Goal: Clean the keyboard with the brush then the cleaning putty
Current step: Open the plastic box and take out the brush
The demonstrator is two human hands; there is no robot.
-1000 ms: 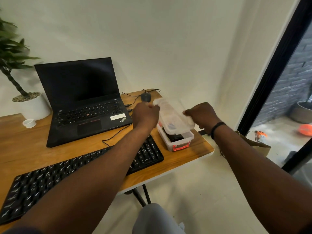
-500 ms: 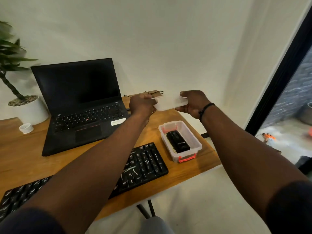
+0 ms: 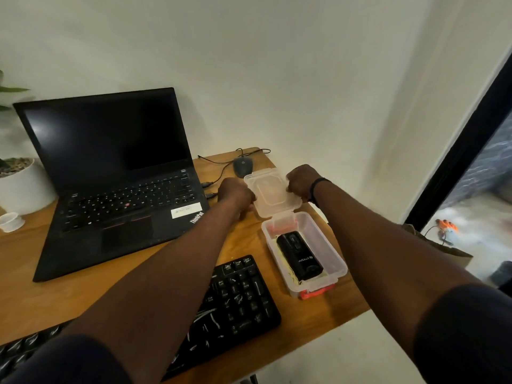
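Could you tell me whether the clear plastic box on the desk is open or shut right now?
Open. Both hands hold its lid just behind the box, and a black case shows inside.

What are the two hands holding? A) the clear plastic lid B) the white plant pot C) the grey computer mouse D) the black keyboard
A: the left hand and right hand each have a grip on one side of the clear plastic lid, just behind the open clear plastic box.

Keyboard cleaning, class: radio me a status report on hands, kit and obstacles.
Left hand and right hand gripping lid. Container open; keyboard untouched. Nothing blocking.
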